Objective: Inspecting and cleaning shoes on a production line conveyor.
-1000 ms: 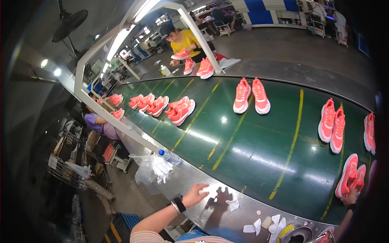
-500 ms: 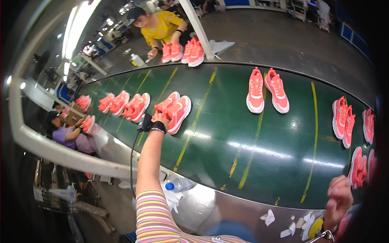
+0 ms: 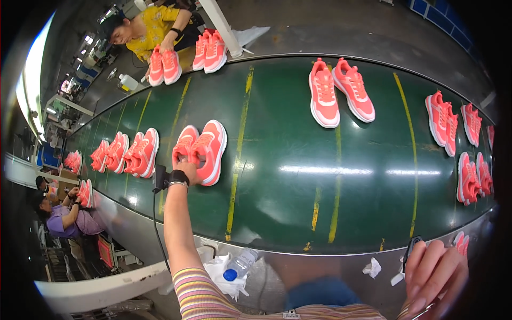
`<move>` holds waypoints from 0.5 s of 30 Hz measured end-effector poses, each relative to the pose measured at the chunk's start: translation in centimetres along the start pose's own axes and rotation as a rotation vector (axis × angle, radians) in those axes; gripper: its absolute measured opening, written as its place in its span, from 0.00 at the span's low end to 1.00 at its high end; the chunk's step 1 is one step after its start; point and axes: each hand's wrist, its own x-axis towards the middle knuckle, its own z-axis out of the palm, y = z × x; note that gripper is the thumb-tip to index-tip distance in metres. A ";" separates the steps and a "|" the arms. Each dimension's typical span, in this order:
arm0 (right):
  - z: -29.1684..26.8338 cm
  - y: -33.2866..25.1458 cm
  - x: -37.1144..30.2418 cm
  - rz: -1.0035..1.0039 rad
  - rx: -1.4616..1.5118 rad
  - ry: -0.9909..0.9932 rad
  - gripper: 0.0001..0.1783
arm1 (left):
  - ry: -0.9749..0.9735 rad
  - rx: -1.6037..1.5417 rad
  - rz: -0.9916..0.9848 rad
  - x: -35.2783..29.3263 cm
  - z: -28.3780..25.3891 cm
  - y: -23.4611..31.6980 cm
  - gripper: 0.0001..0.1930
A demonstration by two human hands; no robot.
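Note:
My left hand (image 3: pixel 186 172) reaches over the green belt to a pair of coral sneakers with white soles. It grips them at the heel openings; the fingers are partly hidden inside. The right sneaker (image 3: pixel 214 152) and the left sneaker (image 3: pixel 185 140) stand side by side, toes away from me. A black device (image 3: pixel 161 178) with a cable is strapped at my left wrist. At the lower right, my right hand (image 3: pixel 434 274) is raised in front of the belt's near edge, fingers curled together. A small dark object (image 3: pixel 411 252) shows beside its fingertips; whether it is held I cannot make out.
More coral sneakers (image 3: pixel 324 96) stand on the green belt (image 3: pixel 277 202), left, centre and right. A co-worker in yellow (image 3: pixel 154 32) handles sneakers (image 3: pixel 165 66) across it. Nearer me lie a water bottle (image 3: pixel 242 262) and crumpled paper (image 3: pixel 372 268). A white post (image 3: pixel 218 26) rises at the far edge.
The view has shifted. My left hand stays at the same pair, its fingers now deeper at the heel openings. My right hand has come further into view, with a dark object now showing beside it.

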 end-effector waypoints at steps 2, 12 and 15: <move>0.6 -0.8 -2.5 -0.079 0.023 0.186 0.12 | 0.120 -0.087 -0.008 -2.5 -2.6 2.4 0.31; 4.4 4.2 -24.3 0.910 -0.198 0.428 0.42 | 0.284 -0.101 0.458 -28.4 -2.9 23.8 0.25; 7.4 7.5 -31.9 0.771 -0.251 0.414 0.51 | 0.269 -0.172 0.603 -37.6 3.7 32.5 0.20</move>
